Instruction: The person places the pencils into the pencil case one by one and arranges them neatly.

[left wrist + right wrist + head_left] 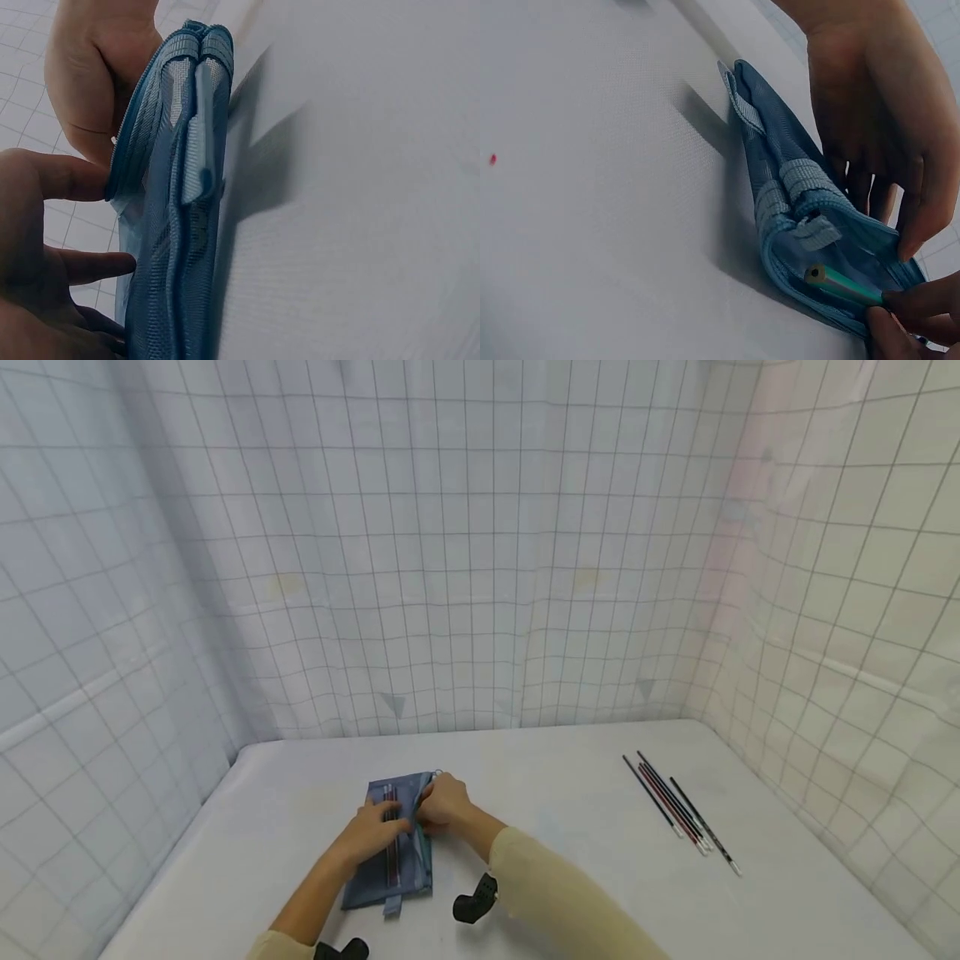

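Note:
A blue mesh zip pouch (367, 881) lies on the table, its zipped side gaping open towards the right. My left hand (372, 832) rests on top with fingers spread. In the left wrist view, its straight fingers (97, 266) touch the pouch by the zipper edge. My right hand (445, 802) reaches into the opening. There, in the right wrist view, its fingertips pinch a green pencil (840, 285), whose blunt end shows inside the pouch. Slim pencils (393, 860) show along the pouch's upper face. The far part of the green pencil is hidden by my fingers.
Several dark and red pencils (663, 797) with white ends lie loosely side by side on the table's right. The white table (555, 793) is enclosed by gridded white curtains (480, 568). Black devices (476, 902) sit at both wrists.

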Tool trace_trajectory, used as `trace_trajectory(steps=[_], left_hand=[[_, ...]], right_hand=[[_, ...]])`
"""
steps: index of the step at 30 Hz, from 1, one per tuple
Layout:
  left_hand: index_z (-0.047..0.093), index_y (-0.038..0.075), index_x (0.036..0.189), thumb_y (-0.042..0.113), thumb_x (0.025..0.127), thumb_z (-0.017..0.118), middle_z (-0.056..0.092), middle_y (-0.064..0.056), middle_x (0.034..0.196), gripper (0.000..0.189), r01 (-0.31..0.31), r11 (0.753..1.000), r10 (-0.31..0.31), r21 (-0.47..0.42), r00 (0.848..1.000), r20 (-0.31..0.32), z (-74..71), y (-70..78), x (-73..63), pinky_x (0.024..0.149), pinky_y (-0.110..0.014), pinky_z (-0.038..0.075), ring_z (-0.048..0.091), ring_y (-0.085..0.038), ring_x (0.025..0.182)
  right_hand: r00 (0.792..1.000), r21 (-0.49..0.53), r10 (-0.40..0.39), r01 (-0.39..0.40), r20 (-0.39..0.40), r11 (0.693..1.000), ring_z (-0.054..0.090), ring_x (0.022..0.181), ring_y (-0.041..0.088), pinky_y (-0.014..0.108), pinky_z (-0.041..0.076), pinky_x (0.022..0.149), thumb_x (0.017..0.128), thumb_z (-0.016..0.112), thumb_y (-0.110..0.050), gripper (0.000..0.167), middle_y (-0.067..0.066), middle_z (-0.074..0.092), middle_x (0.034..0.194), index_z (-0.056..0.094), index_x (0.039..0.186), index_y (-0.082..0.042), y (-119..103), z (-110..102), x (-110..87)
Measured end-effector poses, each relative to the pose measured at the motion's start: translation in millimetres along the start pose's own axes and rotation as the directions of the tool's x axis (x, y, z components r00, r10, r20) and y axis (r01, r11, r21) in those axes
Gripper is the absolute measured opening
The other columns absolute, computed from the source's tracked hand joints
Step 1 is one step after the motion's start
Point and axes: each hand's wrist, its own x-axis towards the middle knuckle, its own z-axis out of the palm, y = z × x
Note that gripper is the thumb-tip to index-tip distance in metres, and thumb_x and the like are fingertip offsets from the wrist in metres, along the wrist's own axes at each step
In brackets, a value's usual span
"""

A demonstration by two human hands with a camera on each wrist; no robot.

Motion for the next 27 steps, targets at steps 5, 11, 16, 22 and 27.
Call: trace_trajectory(steps=[5,11,16,22,27], left_hand=[[0.047,-0.007,0.149,0.033,0.093,0.065,0.002,-0.045,0.16,0.071,0.033,0.999,-0.033,0.0,0.999,0.009,-1.9,-0.8,1.8,0.109,-0.079,0.019,0.008,-0.065,0.145],[0.046,-0.006,0.15,0.035,0.093,0.064,0.002,-0.044,0.16,0.072,0.036,0.999,-0.036,-0.016,0.999,0.028,-2.4,0.0,4.2,0.108,-0.078,0.022,0.012,-0.065,0.145],[0.045,-0.007,0.15,0.035,0.094,0.063,0.001,-0.045,0.16,0.071,0.039,0.999,-0.038,-0.014,0.998,0.041,-3.5,1.0,3.9,0.107,-0.079,0.023,0.013,-0.066,0.144],[0.045,-0.007,0.149,0.037,0.094,0.064,0.001,-0.048,0.158,0.073,0.046,0.999,-0.047,0.012,0.998,0.038,-2.0,-1.0,5.2,0.106,-0.081,0.021,0.011,-0.069,0.142],[0.046,-0.007,0.149,0.037,0.093,0.065,0.002,-0.048,0.157,0.074,0.04,0.999,-0.04,0.016,0.999,0.032,-0.9,-2.1,6.1,0.106,-0.081,0.021,0.011,-0.069,0.142]], right_hand=[[1.0,0.027,-0.006,0.005,0.014,1.0,0.068,0.06,0.018,0.026,0.058,0.054,0.08,0.081,0.01,0.021,0.011,0.066,0.087,0.074,0.098,0.002,-3.2,1.3,1.8],[0.977,0.37,0.026,-0.105,0.212,0.923,0.072,0.073,0.027,0.037,0.062,0.069,0.088,0.063,0.017,0.026,0.018,0.067,0.09,0.068,0.113,0.014,4.6,-1.2,3.7],[0.935,0.519,0.044,-0.233,0.351,0.823,0.072,0.085,0.031,0.048,0.06,0.084,0.091,0.057,0.018,0.051,0.024,0.068,0.096,0.051,0.141,0.014,13.0,-8.6,6.7],[0.917,0.488,0.06,-0.264,0.394,0.832,0.074,0.083,0.026,0.043,0.062,0.078,0.092,0.066,0.01,0.039,0.021,0.072,0.098,0.062,0.131,0.007,12.8,-25.8,2.6],[0.916,0.465,0.041,-0.241,0.399,0.852,0.075,0.087,0.027,0.04,0.062,0.076,0.096,0.066,0.006,0.03,0.016,0.073,0.103,0.068,0.126,0.005,11.2,-39.4,-1.6]])
